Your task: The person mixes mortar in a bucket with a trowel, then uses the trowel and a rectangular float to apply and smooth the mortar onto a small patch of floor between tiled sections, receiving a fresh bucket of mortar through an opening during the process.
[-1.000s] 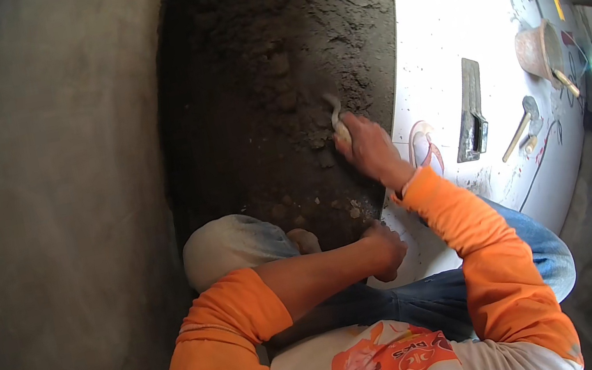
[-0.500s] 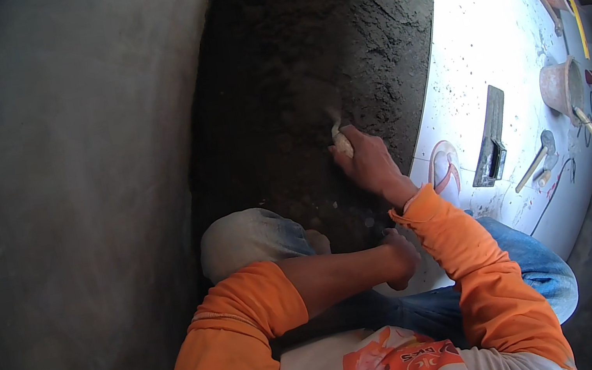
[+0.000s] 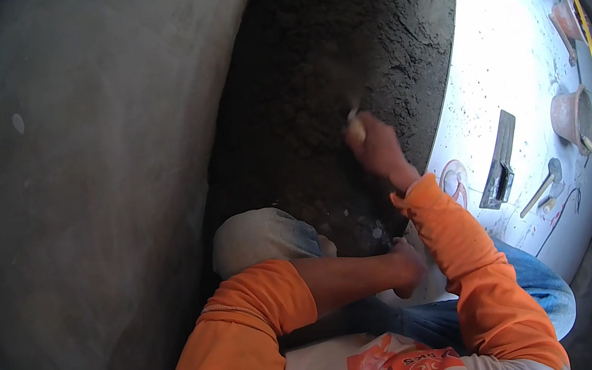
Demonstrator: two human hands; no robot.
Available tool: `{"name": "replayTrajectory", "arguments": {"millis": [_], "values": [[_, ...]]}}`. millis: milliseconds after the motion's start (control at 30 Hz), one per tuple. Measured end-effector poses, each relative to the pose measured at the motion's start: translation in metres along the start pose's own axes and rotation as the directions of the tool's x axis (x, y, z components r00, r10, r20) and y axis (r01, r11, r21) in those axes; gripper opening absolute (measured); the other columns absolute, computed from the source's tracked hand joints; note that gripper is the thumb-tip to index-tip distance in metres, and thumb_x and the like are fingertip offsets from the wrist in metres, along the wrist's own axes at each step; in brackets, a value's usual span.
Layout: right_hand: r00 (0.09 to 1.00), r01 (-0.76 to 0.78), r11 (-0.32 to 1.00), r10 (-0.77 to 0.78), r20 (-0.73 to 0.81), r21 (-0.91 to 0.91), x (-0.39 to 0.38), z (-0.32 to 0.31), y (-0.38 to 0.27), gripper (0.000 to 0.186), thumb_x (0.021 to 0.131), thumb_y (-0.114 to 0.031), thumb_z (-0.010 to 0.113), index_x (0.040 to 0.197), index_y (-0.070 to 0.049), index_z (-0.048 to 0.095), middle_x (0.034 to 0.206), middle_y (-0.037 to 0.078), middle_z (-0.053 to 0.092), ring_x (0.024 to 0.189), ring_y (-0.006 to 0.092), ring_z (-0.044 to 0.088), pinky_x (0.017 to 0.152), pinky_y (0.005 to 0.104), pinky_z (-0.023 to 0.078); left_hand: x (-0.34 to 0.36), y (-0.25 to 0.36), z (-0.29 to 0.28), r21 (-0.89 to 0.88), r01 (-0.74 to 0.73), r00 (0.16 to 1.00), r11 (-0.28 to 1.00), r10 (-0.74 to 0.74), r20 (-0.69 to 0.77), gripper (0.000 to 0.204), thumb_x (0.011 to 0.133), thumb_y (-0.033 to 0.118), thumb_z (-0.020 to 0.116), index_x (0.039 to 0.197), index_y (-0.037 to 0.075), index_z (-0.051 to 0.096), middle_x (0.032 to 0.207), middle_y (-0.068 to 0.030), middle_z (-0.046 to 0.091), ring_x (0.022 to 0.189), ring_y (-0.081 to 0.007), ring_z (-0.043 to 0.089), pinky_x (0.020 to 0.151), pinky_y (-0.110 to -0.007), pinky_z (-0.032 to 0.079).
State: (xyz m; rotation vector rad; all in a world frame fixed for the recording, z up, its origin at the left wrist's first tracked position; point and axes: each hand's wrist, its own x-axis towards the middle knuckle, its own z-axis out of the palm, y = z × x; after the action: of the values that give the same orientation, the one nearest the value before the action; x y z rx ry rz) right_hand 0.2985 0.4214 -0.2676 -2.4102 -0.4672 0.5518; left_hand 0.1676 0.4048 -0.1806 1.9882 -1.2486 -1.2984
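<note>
My right hand (image 3: 379,150) is closed round the pale handle of a trowel (image 3: 357,129). Its curved metal neck shows beyond my fingers, but the blade is lost in blur against the dark wet mortar (image 3: 294,82). This mortar covers the floor ahead of me, rough and ridged toward its right side. My left hand (image 3: 408,268) is bent at the wrist beside the mortar's near right corner, close to my legs. Its fingers are mostly turned out of sight, and no tool shows in it.
A grey wall (image 3: 93,157) rises on the left. White tiles (image 3: 478,50) border the mortar on the right. On them lie a long flat float (image 3: 499,161), a mallet (image 3: 542,190), a pink ring-shaped thing (image 3: 453,181), two buckets (image 3: 570,114) and a yellow bar (image 3: 584,31).
The view has shifted, so the scene sits lower and further right. My right hand still grips the trowel over the mortar, the trowel blurred by motion. My left hand stays near my legs.
</note>
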Motion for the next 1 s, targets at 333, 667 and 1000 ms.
{"name": "replayTrajectory", "arguments": {"millis": [333,667,1000], "values": [[0.998,-0.066,0.995,0.067,0.017,-0.071,0.033,0.029,-0.018,0.031,0.088,-0.028,0.057,0.106,-0.003,0.053,0.092,0.03,0.063,0.091,0.0468,0.06,0.077,0.052,0.049,0.0,-0.002,0.007,0.005,-0.018,0.998,1.0,0.019,-0.061,0.047,0.076,0.027,0.062,0.118,0.007,0.06,0.119,-0.0131,0.059,0.11,-0.0285,0.057,0.096,-0.053,0.036],[0.928,0.131,0.956,-0.026,0.371,-0.262,-0.057,-0.013,-0.044,0.032,0.088,-0.026,0.059,0.109,-0.004,0.048,0.096,0.025,0.058,0.087,0.0449,0.061,0.073,0.0506,0.051,-0.01,0.002,0.008,-0.008,0.031,0.999,0.999,-0.031,-0.006,0.047,0.075,0.022,0.061,0.118,0.004,0.059,0.121,-0.0154,0.059,0.112,-0.028,0.057,0.1,-0.041,0.038],[0.933,0.013,0.929,0.122,0.338,-0.371,-0.076,0.002,-0.055,0.032,0.089,-0.024,0.058,0.11,-0.003,0.048,0.097,0.025,0.059,0.081,0.0421,0.064,0.072,0.0505,0.053,-0.004,-0.001,0.022,-0.076,-0.032,0.999,0.997,0.031,-0.013,0.041,0.071,0.016,0.062,0.109,0.002,0.064,0.116,-0.0166,0.062,0.111,-0.0254,0.059,0.095,-0.037,0.044]]}}
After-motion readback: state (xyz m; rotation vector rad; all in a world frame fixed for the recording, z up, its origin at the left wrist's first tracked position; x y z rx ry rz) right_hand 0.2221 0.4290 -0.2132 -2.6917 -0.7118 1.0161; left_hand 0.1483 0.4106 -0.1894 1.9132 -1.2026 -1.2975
